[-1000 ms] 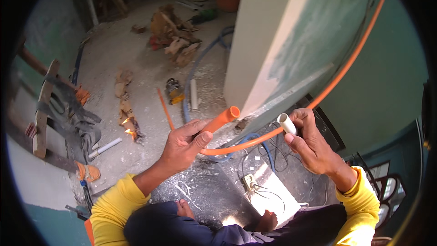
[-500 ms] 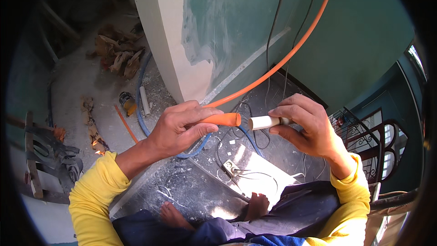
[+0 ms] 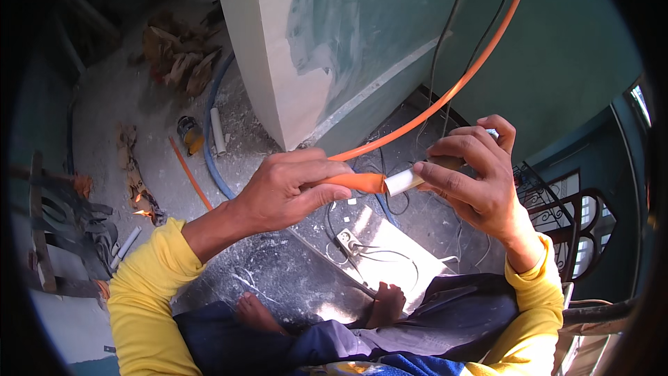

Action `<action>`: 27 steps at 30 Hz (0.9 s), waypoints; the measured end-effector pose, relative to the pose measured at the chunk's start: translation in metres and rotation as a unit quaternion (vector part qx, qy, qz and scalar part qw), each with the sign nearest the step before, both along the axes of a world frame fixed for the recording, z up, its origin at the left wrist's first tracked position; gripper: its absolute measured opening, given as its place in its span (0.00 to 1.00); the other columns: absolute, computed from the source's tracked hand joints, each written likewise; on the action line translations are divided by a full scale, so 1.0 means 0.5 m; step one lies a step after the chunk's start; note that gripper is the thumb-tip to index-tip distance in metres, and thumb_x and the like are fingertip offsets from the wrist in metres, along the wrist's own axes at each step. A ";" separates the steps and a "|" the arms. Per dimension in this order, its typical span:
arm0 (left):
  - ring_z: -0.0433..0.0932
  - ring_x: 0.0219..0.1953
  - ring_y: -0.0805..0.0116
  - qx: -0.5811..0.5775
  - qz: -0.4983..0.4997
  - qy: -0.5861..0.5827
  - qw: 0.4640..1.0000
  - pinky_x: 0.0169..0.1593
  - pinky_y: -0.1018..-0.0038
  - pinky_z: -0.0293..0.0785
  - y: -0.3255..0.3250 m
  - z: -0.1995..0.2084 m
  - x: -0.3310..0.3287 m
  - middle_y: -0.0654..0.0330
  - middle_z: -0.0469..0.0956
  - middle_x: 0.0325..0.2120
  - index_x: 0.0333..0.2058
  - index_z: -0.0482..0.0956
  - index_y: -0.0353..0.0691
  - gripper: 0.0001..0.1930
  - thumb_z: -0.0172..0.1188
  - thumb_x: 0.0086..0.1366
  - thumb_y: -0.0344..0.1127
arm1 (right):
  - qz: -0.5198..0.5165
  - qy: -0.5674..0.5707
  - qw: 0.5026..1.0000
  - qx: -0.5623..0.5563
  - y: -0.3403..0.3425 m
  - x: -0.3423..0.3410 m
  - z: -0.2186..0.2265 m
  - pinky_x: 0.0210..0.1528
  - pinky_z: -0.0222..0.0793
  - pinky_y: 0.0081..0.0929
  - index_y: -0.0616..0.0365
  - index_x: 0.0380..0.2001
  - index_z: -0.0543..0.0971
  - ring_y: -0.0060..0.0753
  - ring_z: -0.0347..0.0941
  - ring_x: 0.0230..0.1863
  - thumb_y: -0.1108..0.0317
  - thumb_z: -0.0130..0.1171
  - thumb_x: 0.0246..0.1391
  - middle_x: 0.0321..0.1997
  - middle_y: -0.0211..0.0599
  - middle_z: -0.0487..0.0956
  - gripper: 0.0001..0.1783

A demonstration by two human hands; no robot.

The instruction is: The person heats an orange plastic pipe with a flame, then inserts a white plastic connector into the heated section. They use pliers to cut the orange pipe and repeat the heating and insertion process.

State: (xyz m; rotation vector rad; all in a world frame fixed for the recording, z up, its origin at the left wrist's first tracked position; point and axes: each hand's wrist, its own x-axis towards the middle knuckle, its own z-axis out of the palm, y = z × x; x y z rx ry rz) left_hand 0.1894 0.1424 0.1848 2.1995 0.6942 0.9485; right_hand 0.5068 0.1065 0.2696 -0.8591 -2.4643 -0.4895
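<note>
The left hand's (image 3: 289, 188) thumb and fingers are clamped round one orange hose (image 3: 358, 182), near its end. The right hand (image 3: 476, 177) pinches one short white pipe (image 3: 402, 182) between thumb and fingers, its other fingertips spread a little apart. Hose and pipe meet end to end in front of the person, between the two hands (whether one sits inside the other I cannot tell). The hose is smooth, bright and dull-sheened, its rim slightly uneven; the pipe is pale, straight and plain.

Behind them, one orange arc (image 3: 452, 90) rises to the upper right, near two dark cables (image 3: 452, 17). Below are one pale socket block (image 3: 346, 239) and two bare feet (image 3: 387, 304). Farther left lie one blue hose (image 3: 210, 150), two more white pipes (image 3: 218, 132), and one strip of brown paper (image 3: 130, 160) with a small flame (image 3: 143, 214) at its near end.
</note>
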 end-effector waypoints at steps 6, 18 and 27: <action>0.75 0.28 0.67 -0.007 -0.007 -0.012 1.000 0.33 0.66 0.71 0.000 -0.009 -0.003 0.59 0.78 0.28 0.53 0.89 0.39 0.16 0.72 0.71 0.40 | -0.006 -0.022 0.999 0.048 -0.001 -0.009 -0.003 0.62 0.59 0.49 0.29 0.43 0.90 0.28 0.81 0.47 0.61 0.76 0.46 0.43 0.21 0.85 0.18; 0.76 0.28 0.65 -0.021 -0.032 -0.007 0.999 0.33 0.66 0.70 0.002 -0.015 -0.010 0.58 0.79 0.28 0.52 0.89 0.37 0.17 0.73 0.70 0.41 | 0.027 -0.047 0.991 0.123 -0.004 -0.011 -0.010 0.65 0.55 0.52 0.27 0.44 0.89 0.28 0.81 0.47 0.63 0.82 0.41 0.45 0.21 0.85 0.23; 0.82 0.30 0.60 0.013 -0.030 0.016 0.999 0.35 0.65 0.76 0.003 -0.004 -0.009 0.55 0.85 0.34 0.51 0.88 0.37 0.17 0.72 0.70 0.42 | 0.032 -0.030 0.988 0.150 -0.009 -0.010 -0.017 0.64 0.54 0.49 0.26 0.40 0.87 0.25 0.81 0.45 0.64 0.80 0.44 0.44 0.17 0.85 0.20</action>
